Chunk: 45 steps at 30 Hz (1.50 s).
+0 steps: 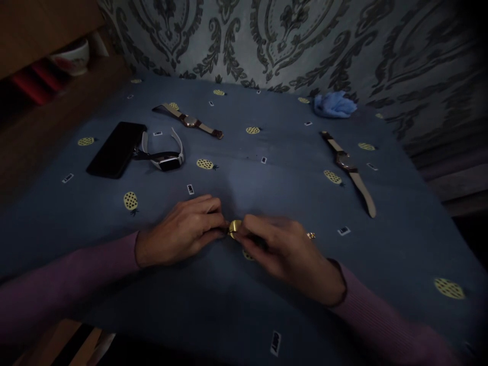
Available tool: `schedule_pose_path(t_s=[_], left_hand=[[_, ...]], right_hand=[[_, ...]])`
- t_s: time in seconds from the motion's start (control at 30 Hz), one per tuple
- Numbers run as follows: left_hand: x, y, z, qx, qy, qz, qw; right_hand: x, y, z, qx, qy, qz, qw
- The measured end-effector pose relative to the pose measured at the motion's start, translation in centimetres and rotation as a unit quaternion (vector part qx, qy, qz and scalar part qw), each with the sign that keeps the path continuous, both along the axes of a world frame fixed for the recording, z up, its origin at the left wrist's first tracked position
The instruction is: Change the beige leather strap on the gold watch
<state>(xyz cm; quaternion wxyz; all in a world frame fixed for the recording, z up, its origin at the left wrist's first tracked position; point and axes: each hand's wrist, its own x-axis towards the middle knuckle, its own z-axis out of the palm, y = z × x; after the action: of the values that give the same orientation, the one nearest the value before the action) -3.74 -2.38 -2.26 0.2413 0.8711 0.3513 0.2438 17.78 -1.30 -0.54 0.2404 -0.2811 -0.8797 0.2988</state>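
A gold-coloured watch (pixel 235 227) lies low over the table, its round case showing between my two hands. My left hand (pixel 186 229) is closed, with its fingertips pinched at the left side of the case. From the right, my right hand (pixel 284 244) closes over the watch, thumb and forefinger at the case edge. Part of a gold link bracelet (pixel 311 235) pokes out beyond the right hand's far side. Most of the bracelet is hidden under the fingers. Whether the right fingers also hold something small and dark, I cannot make out.
A black phone (pixel 117 150) and a white-strapped smartwatch (pixel 170 162) lie at left. Behind them is a strap watch (pixel 189 121); another strap watch (pixel 346 162) lies at right. A crumpled blue cloth (pixel 334 104) sits by the wall. A bowl (pixel 72 57) stands on the left shelf.
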Motion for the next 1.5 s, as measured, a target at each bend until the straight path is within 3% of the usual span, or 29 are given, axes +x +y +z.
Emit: schedule_pose_path(t_s=[0.6, 0.77, 1.07, 1.5], left_hand=[[0.32, -0.04, 0.52, -0.040, 0.022, 0.013, 0.999], [0.22, -0.03, 0.53, -0.027, 0.009, -0.003, 1.000], [-0.21, 0.50, 0.28, -0.017, 0.001, -0.020, 1.000], [-0.07, 0.42, -0.19, -0.012, -0.001, -0.005, 1.000]], right_hand=[[-0.02, 0.33, -0.82, 0.056, 0.003, -0.009, 0.998], [0.07, 0.53, -0.86, 0.024, 0.056, 0.020, 0.998], [-0.43, -0.11, -1.02, -0.003, 0.073, -0.044, 0.996], [0.19, -0.16, -0.29, -0.035, 0.054, -0.068, 0.996]])
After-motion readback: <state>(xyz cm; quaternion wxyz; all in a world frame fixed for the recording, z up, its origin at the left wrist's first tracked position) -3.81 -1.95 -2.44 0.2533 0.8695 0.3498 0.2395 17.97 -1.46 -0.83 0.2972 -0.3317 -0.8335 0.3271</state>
